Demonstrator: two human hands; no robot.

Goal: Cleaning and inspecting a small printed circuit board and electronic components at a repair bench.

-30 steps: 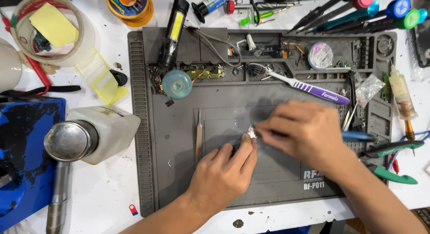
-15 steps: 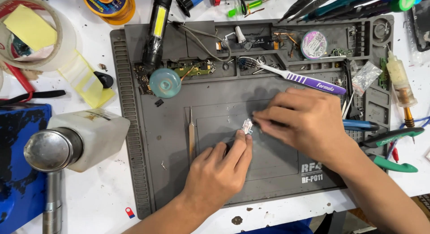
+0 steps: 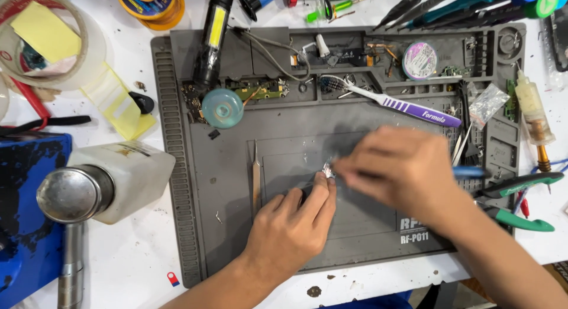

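Both my hands work over the middle of a grey silicone work mat (image 3: 195,184). My left hand (image 3: 293,229) presses its fingertips down beside a tiny shiny metal part (image 3: 327,169). My right hand (image 3: 402,173), blurred by motion, pinches that part from the right; a blue-handled tool (image 3: 470,172) sticks out from under it. Thin tweezers (image 3: 256,180) lie on the mat just left of my left hand.
A purple-and-white toothbrush (image 3: 402,106), a teal round cap (image 3: 222,108), a black-and-yellow torch (image 3: 213,34) and small circuit boards sit along the mat's top. A white bottle with a metal pump top (image 3: 118,179) stands at left. Green-handled pliers (image 3: 520,202) lie at right.
The view has shifted, so the mat sits further right and lower in frame. My hands stay together on the small part; the right hand has shifted slightly and blurs.
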